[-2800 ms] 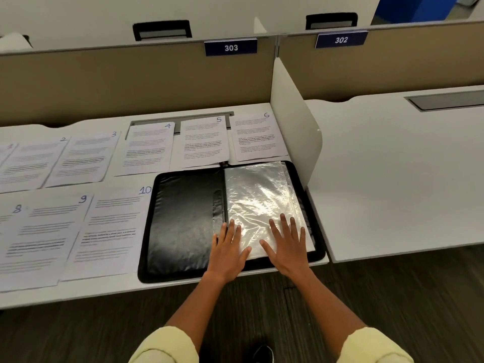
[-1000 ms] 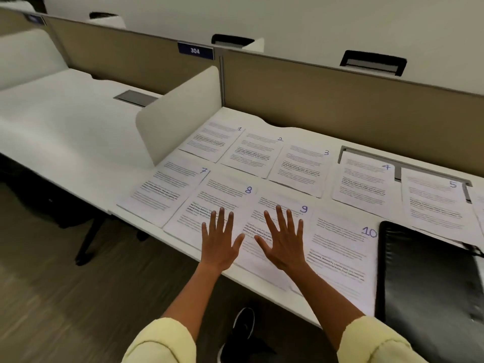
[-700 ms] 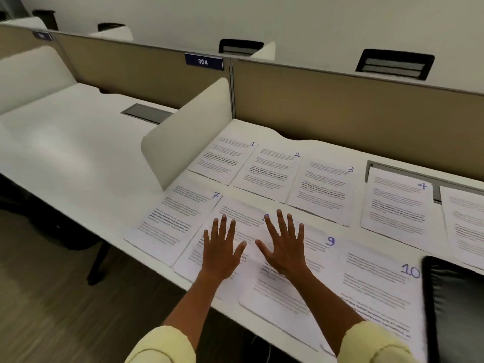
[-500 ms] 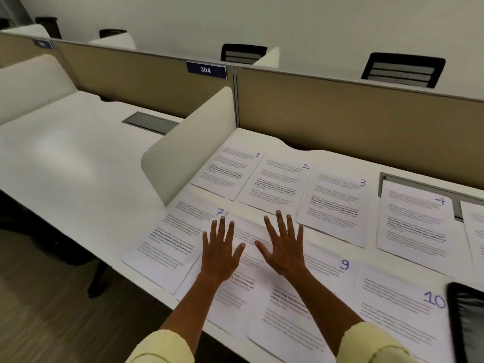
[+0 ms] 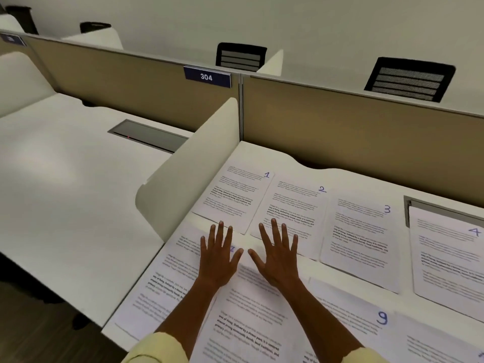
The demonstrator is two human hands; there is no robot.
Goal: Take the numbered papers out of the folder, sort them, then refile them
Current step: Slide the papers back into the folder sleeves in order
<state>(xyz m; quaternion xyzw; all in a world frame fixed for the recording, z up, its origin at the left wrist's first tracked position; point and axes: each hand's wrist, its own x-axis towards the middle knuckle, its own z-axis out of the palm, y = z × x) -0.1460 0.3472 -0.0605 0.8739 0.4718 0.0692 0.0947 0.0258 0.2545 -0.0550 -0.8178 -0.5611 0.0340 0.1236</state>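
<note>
over the sorted sheets both hands, the left hand (image 5: pixel 217 258) and right hand (image 5: pixel 279 254), hover flat, fingers spread, holding nothing; start at sheet 1 (image 5: pixel 233 200), sliding one corner up cleanly.

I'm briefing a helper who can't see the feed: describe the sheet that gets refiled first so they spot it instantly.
Find the white side divider under the blue 304 plate. The sheet numbered 1 lies flat against the divider's base, leftmost in the back row. A handwritten blue 1 marks its top right corner; its right-hand neighbour, sheet 2, reads 2.
</note>
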